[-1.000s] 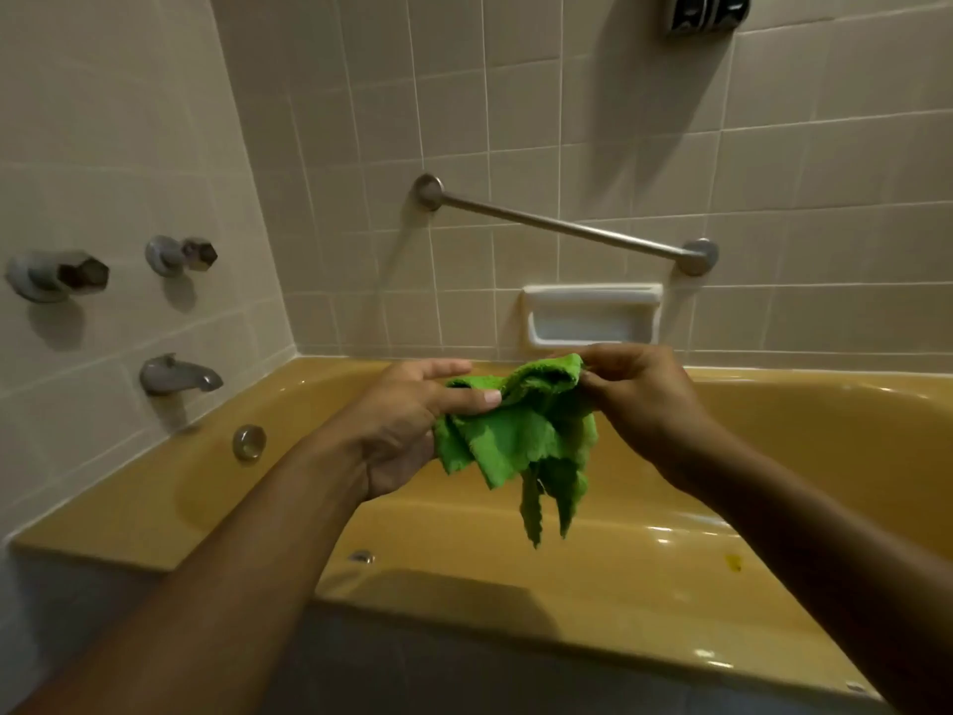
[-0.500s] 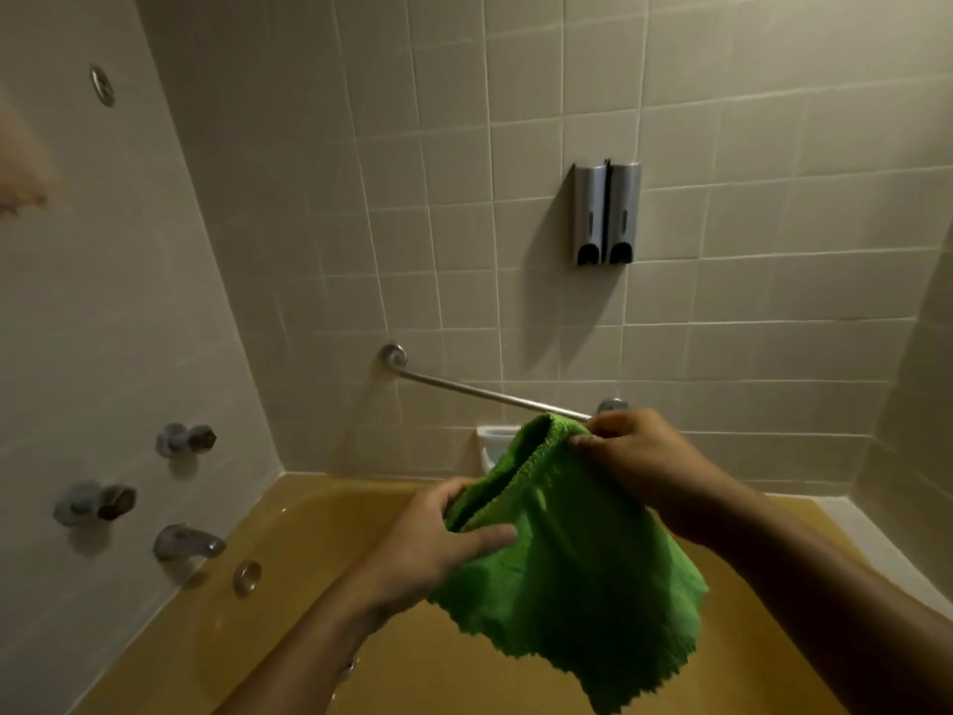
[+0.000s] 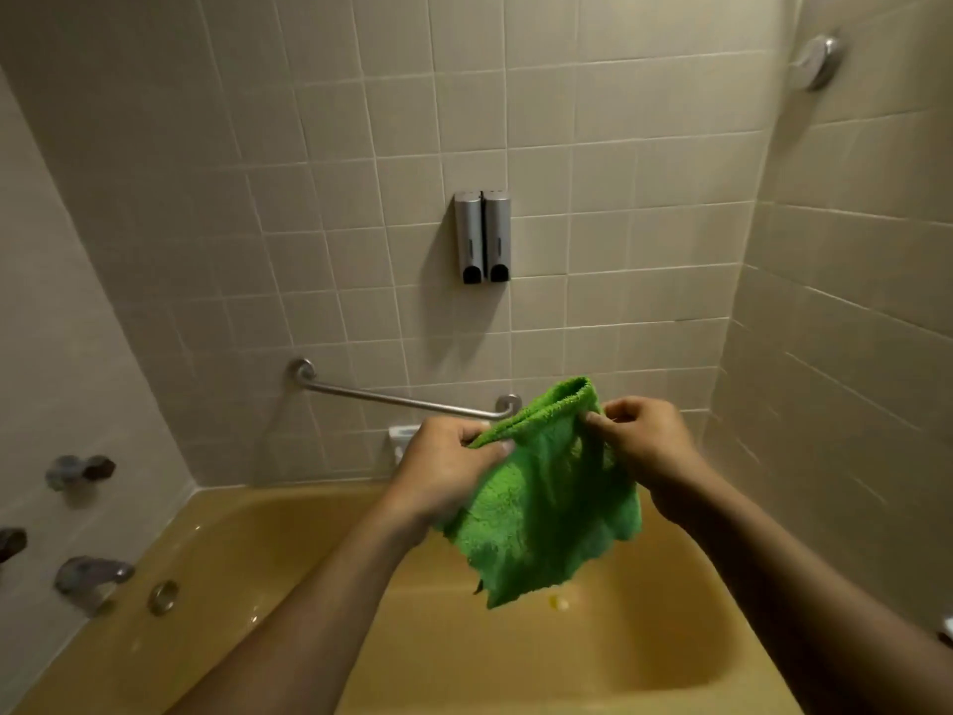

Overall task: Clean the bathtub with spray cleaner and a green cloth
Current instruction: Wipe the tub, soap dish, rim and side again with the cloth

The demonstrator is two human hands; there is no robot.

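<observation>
While both forearms reach out over the tub, we hold the green cloth (image 3: 546, 508) up between our two hands. Our left hand (image 3: 443, 477) has thumb and fingers curled round the cloth's upper left edge, and our right hand (image 3: 644, 446) pinches the upper right edge with bent fingers, so neither hand lies open. Between the two grips the top hem arches up in a fold. Below the fingers the rest of the cloth hangs loose and rumpled, its ragged lower edge free in the air. Beneath it lies the yellow bathtub (image 3: 247, 523), with a small pale speck (image 3: 559, 602) on its floor just under the cloth's lowest corner. Well to the left of our left fingers, at the tub's end wall, sit a metal spout (image 3: 93, 572), a round overflow plate (image 3: 163, 597) beside it and tap handles (image 3: 80, 469) above. Just beyond our fingers, on the tiled back wall, a slanted grab bar (image 3: 402, 402) runs, with a white soap dish (image 3: 399, 437) partly hidden behind our left hand. Higher above the fingers hang two grey dispensers (image 3: 483, 237) side by side, and far up to the right sits a round chrome fitting (image 3: 817, 61).
</observation>
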